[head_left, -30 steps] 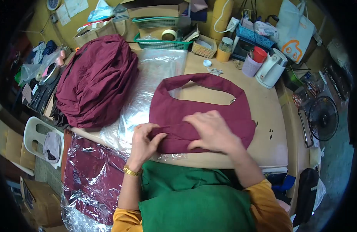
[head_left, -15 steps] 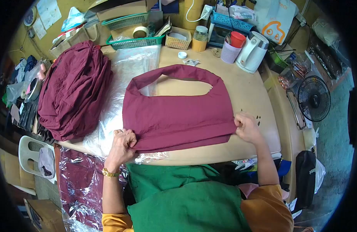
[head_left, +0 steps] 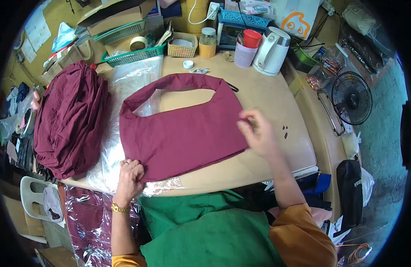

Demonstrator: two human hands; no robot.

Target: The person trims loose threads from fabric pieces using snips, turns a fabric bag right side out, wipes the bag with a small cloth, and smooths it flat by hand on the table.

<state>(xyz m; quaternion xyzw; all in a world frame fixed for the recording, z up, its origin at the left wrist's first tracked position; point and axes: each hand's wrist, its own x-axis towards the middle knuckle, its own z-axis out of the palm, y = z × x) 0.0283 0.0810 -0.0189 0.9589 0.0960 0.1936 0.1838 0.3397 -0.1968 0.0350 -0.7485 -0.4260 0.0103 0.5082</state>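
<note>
Your bag (head_left: 187, 138) is lying on the table (head_left: 276, 102), its long axis slanting away toward the right. Your left hand (head_left: 131, 175) is gripping its near left corner, fingers curled tight; your right hand (head_left: 260, 135) is hovering half-open by its right edge, touch unclear.

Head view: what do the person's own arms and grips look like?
Mustard-orange sleeves leave both forearms bare. A gold-coloured watch or bracelet circles the left wrist; the left grip seems to bear a ring. The right grip and wrist look unadorned.
</note>
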